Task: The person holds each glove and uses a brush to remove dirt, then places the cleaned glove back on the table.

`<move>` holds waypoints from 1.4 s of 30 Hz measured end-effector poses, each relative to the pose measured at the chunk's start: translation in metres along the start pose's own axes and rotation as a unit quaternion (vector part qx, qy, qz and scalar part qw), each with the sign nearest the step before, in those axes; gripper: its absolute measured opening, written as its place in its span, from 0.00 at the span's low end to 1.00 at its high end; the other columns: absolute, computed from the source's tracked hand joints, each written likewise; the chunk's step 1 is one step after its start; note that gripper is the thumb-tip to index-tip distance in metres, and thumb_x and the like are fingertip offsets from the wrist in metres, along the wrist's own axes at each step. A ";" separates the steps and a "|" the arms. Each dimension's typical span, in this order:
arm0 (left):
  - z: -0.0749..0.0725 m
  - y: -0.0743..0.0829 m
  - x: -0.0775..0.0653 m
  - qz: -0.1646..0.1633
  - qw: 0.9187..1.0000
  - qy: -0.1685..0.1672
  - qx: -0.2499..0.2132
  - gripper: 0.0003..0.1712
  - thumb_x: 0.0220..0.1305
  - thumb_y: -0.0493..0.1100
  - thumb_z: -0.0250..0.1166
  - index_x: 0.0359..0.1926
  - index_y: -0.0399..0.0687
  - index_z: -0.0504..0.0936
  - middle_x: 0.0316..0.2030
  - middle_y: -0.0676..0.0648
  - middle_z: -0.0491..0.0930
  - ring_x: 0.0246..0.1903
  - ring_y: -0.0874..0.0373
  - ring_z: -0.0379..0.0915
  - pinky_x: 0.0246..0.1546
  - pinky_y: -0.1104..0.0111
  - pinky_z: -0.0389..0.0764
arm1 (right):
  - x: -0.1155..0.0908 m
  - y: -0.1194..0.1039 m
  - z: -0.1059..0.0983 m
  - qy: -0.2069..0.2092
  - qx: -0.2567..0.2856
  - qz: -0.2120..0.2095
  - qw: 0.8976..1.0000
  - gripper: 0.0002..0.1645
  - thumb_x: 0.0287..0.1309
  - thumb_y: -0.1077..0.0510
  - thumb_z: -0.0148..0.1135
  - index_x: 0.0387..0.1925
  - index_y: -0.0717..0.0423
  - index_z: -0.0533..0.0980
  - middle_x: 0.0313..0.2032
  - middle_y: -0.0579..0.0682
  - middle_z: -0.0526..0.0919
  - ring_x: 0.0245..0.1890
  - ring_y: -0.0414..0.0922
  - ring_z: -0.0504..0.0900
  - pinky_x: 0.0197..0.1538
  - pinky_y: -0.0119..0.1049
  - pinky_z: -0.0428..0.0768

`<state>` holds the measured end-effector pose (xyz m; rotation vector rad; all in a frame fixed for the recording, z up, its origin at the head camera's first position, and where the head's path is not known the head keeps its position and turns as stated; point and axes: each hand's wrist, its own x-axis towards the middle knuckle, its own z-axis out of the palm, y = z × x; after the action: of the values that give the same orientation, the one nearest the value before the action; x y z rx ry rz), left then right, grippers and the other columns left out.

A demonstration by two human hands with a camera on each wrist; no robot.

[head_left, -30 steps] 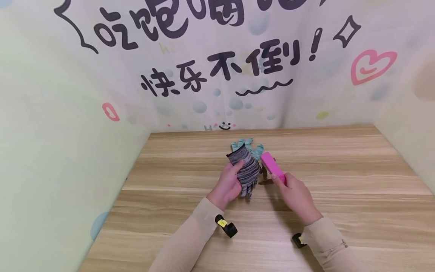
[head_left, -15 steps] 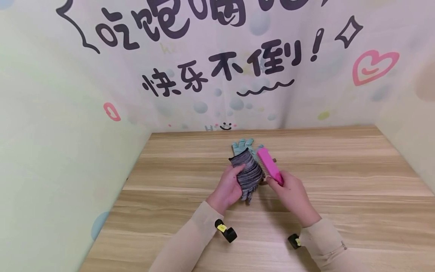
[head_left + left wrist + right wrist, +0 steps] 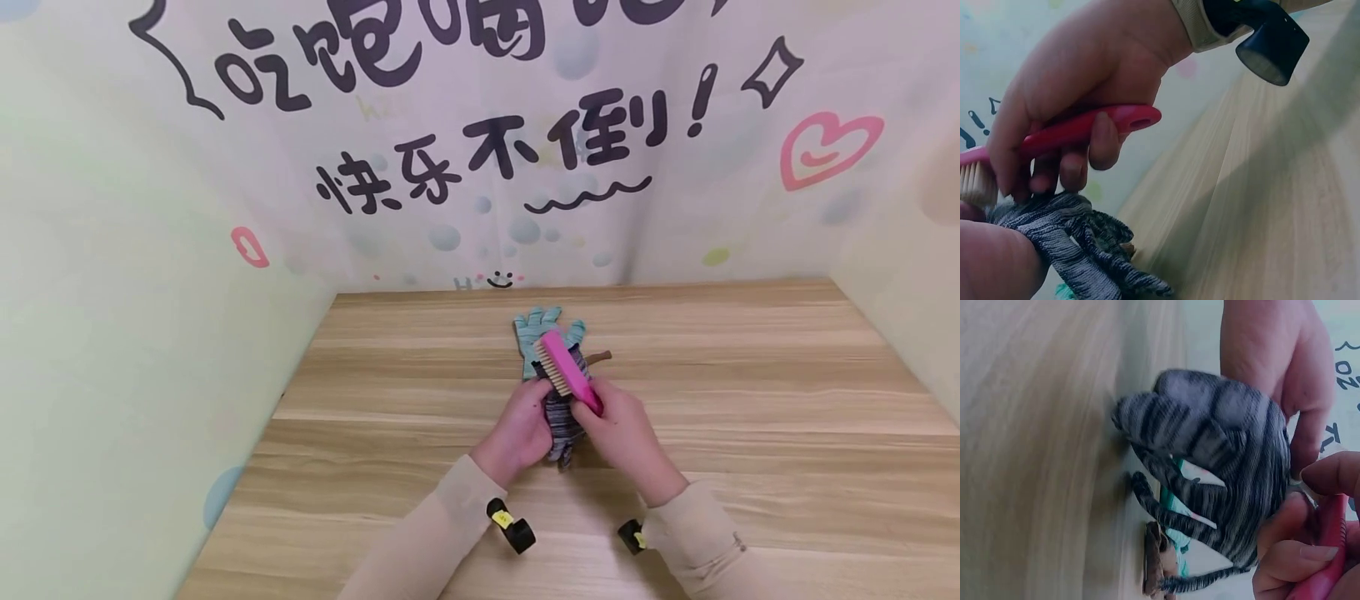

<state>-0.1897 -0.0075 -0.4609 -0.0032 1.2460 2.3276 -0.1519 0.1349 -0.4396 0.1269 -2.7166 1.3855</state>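
My left hand (image 3: 523, 427) grips a grey-and-black striped knit glove (image 3: 562, 417), thumb on top, over the middle of the table. The glove's fingers droop loosely in the right wrist view, clear of the wood. My right hand (image 3: 626, 429) holds a pink brush (image 3: 566, 368) by its handle, fingers curled round it. The brush's pale bristles face left and overlap the glove's cuff in the head view. In the left wrist view the bristles (image 3: 977, 182) are close by the left thumb. A teal striped glove (image 3: 530, 335) lies flat just behind, partly covered by the brush and the held glove.
Beyond the gloves, a brown stick-like piece (image 3: 600, 357) lies on the wooden table (image 3: 750, 400), largely hidden; it appears as a brown lump (image 3: 1157, 556) in the right wrist view. A printed cloth wall (image 3: 420, 242) closes off the table's back edge.
The brush has swung left from beside the striped glove to over its cuff. Both hands have come closer together, the left moving slightly right and nearer. More of the teal glove's palm now shows.
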 end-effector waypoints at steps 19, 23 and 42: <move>0.009 -0.011 -0.007 -0.027 0.999 0.016 -0.029 0.32 0.79 0.49 0.39 0.77 0.37 0.56 0.75 0.39 0.61 0.76 0.51 0.56 0.80 0.62 0.55 | -0.002 0.000 0.007 -0.013 -0.003 0.034 0.999 0.08 0.59 0.59 0.62 0.34 0.62 0.75 0.23 0.50 0.71 0.24 0.44 0.70 0.23 0.33 0.72; 0.005 -0.011 -0.007 -0.022 1.000 0.005 -0.015 0.31 0.76 0.46 0.40 0.74 0.37 0.62 0.67 0.42 0.73 0.64 0.57 0.71 0.72 0.66 0.67 | -0.001 0.001 0.002 -0.016 0.017 0.029 0.999 0.06 0.62 0.61 0.60 0.33 0.62 0.75 0.21 0.48 0.69 0.21 0.42 0.68 0.20 0.30 0.69; -0.013 -0.012 0.005 -0.004 0.999 0.022 0.049 0.15 0.55 0.31 0.46 0.40 0.49 0.73 0.35 0.54 0.78 0.37 0.61 0.74 0.50 0.67 0.77 | -0.003 -0.004 -0.010 -0.017 0.076 0.045 0.996 0.10 0.65 0.62 0.54 0.39 0.64 0.79 0.20 0.46 0.67 0.19 0.38 0.64 0.18 0.28 0.64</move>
<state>-0.1923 -0.0103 -0.4789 -0.0281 1.3774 2.2689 -0.1483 0.1411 -0.4312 0.0395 -2.6712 1.6285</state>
